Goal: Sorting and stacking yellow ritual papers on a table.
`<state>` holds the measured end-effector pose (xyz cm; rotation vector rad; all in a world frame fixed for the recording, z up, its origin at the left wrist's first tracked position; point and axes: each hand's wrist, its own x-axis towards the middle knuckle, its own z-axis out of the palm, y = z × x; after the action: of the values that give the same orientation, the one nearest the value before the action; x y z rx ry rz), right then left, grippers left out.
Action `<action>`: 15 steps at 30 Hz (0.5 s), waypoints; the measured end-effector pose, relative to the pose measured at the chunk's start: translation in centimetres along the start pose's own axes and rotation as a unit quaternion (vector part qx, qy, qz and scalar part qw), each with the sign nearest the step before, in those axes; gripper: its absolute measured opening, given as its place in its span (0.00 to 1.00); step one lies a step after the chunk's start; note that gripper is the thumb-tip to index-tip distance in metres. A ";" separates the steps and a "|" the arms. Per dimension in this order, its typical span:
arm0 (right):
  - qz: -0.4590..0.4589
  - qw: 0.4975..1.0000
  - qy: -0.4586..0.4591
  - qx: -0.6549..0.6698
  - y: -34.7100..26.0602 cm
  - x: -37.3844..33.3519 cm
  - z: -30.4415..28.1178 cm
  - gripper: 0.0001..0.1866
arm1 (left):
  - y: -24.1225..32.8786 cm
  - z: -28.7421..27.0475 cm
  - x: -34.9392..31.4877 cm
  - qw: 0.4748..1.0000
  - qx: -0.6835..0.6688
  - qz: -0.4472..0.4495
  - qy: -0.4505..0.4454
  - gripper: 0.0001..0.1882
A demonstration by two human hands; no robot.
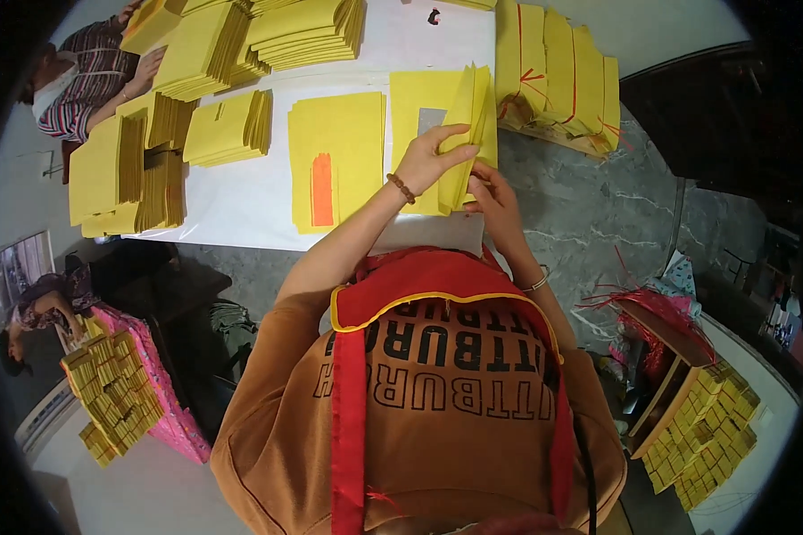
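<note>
My left hand (433, 160), with a beaded bracelet at its wrist, grips a folded sheaf of yellow paper sheets (469, 111) held on edge. My right hand (498, 201) pinches the same sheaf near its lower right edge; its fingertips are partly hidden. Beneath lies a flat yellow sheet (409, 98) with a grey rectangle (431, 119) on it, partly covered by my left hand. Just left of it, a flat pile of yellow sheets (357, 134) carries an orange strip (322, 192).
Several yellow stacks (227, 125) fill the white table's (330, 80) left side. Yellow bundles tied with red string (558, 76) stand at the right. A person in a striped top (103, 71) works at far left, another person lower left. More bundles (700, 437) lie at lower right.
</note>
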<state>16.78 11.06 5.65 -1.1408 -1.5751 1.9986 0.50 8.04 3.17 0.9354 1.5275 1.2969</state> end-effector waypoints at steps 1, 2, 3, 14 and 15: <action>0.011 1.000 0.004 0.005 0.0 0.1 -0.2 0.18 | -0.1 -0.1 0.0 0.999 -0.035 -0.018 -0.014 0.27; 0.013 1.000 0.003 0.005 -0.2 0.1 -0.3 0.18 | 0.0 -0.2 0.0 0.999 -0.036 -0.019 -0.013 0.27; 0.025 0.999 0.016 0.035 -0.4 0.3 -0.4 0.17 | 0.1 -0.2 0.0 0.999 -0.031 -0.017 -0.018 0.27; 0.027 0.995 0.032 0.092 -0.4 0.7 -0.7 0.16 | -1.0 0.0 -0.3 0.998 0.024 0.018 0.063 0.07; 0.022 0.996 0.032 0.084 -0.3 0.8 -0.6 0.17 | -1.0 0.2 -0.3 0.997 0.019 0.012 0.070 0.08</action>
<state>16.70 12.06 5.61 -1.1712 -1.3336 2.0577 0.77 7.60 2.24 0.9052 1.6578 1.3785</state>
